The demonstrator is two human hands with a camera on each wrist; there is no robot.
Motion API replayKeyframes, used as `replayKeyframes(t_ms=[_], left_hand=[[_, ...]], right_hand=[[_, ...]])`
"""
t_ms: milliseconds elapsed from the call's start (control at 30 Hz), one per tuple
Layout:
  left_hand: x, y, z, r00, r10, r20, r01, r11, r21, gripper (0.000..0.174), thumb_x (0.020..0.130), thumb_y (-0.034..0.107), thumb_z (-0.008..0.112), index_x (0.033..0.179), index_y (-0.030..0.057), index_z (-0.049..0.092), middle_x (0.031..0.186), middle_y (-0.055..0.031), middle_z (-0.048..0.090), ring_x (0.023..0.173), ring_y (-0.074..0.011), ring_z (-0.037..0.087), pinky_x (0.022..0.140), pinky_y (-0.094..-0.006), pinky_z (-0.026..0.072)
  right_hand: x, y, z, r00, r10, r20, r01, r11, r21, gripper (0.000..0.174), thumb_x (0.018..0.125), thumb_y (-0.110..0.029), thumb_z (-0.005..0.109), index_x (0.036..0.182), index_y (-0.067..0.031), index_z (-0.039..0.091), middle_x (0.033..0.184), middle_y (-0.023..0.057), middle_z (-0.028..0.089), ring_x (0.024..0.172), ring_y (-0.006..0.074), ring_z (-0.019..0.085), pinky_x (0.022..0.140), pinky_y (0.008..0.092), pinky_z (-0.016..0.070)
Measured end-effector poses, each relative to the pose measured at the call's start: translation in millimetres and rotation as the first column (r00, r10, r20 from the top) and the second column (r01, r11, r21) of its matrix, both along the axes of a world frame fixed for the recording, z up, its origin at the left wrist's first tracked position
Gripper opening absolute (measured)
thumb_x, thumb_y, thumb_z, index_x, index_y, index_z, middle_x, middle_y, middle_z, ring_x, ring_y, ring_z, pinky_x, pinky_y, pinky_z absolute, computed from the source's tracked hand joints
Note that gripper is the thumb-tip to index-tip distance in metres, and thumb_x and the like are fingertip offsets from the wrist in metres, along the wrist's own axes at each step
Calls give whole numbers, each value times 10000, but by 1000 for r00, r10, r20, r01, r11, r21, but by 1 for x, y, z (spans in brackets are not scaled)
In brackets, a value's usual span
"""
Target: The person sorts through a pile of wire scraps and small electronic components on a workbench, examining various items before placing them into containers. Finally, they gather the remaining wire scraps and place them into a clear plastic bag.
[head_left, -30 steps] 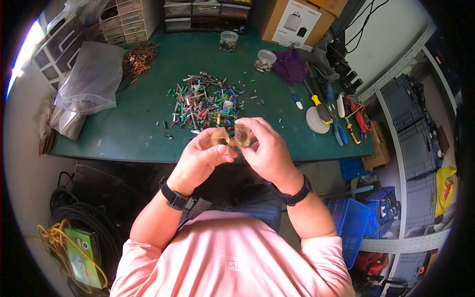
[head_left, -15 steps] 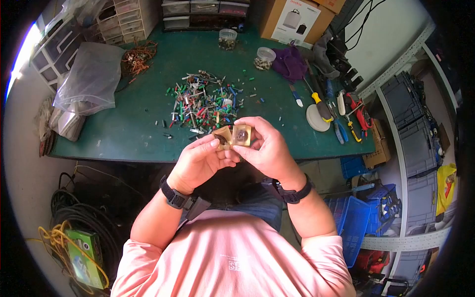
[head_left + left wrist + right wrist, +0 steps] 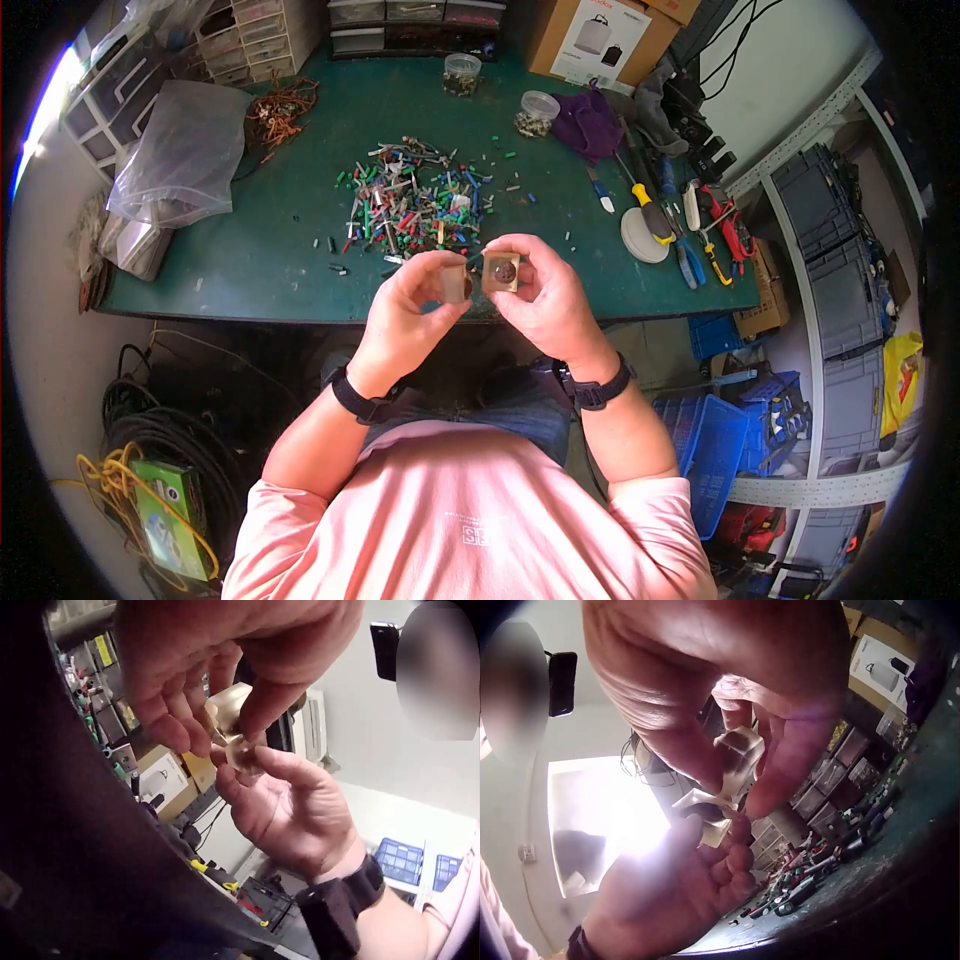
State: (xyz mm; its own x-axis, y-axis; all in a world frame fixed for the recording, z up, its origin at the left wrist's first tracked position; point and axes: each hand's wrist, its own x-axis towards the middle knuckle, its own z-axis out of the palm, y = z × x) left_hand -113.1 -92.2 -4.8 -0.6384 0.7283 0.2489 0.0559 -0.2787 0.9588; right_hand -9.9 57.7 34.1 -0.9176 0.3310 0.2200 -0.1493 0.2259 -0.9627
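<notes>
Head view: at a green workbench (image 3: 270,250) heaped with coloured pieces (image 3: 412,205), metal shelving (image 3: 800,492) rightward, the left hand (image 3: 408,303) pinches one translucent block (image 3: 455,284), the right hand (image 3: 548,303) a second block (image 3: 502,272).

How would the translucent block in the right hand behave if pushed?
The translucent block probably won't roll, given its flat, squared faces. It looks stiff: its edges run straight within the right hand. Its smooth-looking sides may be slippery.

Two blocks (image 3: 454,285) (image 3: 501,271) and two wristbands (image 3: 358,398) (image 3: 602,392) are near centre. Two jars (image 3: 461,75) (image 3: 534,115) sit upper centre, one purple cloth (image 3: 588,125) upper right. One white disc (image 3: 638,240) lies right.
</notes>
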Motion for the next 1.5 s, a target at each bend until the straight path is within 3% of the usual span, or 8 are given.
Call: replayKeyframes(t_ms=[133,367,500,600,733,933,1067,1500], left_hand=[[4,1,4,928,155,-339,-206,971,-120,426,708,-19,737,1104,13,580,897,-22,606,811,-96,570,751,-253,484],[6,2,15,885,185,-427,-291,936,-197,387,659,25,767,1015,16,617,816,-40,578,704,-123,531,660,-260,466],[5,3,15,839,224,-495,-356,915,-189,375,639,17,753,991,20,623,756,-43,531,661,-150,505,606,-271,448],[5,5,16,802,260,-537,-410,894,-179,381,620,6,743,982,25,628,730,-44,500,640,-164,488,581,-281,435],[5,6,15,768,272,-579,-445,878,-177,375,607,0,740,968,27,641,746,-54,511,649,-180,501,581,-288,434],[2,6,14,734,318,-601,-452,889,-81,348,626,9,738,961,28,647,913,-127,608,853,-298,599,752,-367,494],[3,7,12,736,298,-608,-433,897,-85,367,625,12,745,978,18,649,904,-94,613,753,-197,579,660,-295,487],[4,7,15,784,271,-559,-395,912,-110,352,615,-17,724,955,27,644,828,-66,563,707,-178,536,642,-283,468]], right_hand=[[0,6,-7,1000,18,19,-17,999,-35,408,790,60,645,1166,-34,518,1022,41,609,865,85,600,716,231,502],[-1,6,-5,1000,8,16,-3,955,-297,383,912,-172,596,1249,-16,500,1046,26,608,846,89,589,656,221,501],[0,10,-6,999,33,37,-17,929,-369,396,892,-120,616,1253,-12,495,1075,25,598,830,91,590,661,220,498],[2,7,-5,1000,-16,-9,14,979,-205,424,857,-52,636,1258,-25,502,1109,43,585,866,105,584,679,226,497],[1,-8,9,960,-56,-273,175,884,434,445,791,17,653,1219,-29,540,1128,127,571,944,204,585,732,281,503],[0,-10,5,984,-91,-150,137,932,336,459,789,23,652,1230,-28,536,1102,109,572,918,188,593,731,269,514],[-2,-7,2,994,-51,-98,65,986,153,460,790,23,656,1231,-39,539,1085,90,568,939,165,589,746,259,520],[-4,-10,3,995,-27,-94,59,933,356,415,777,52,648,1171,-35,552,1119,113,569,955,208,597,758,285,522]])
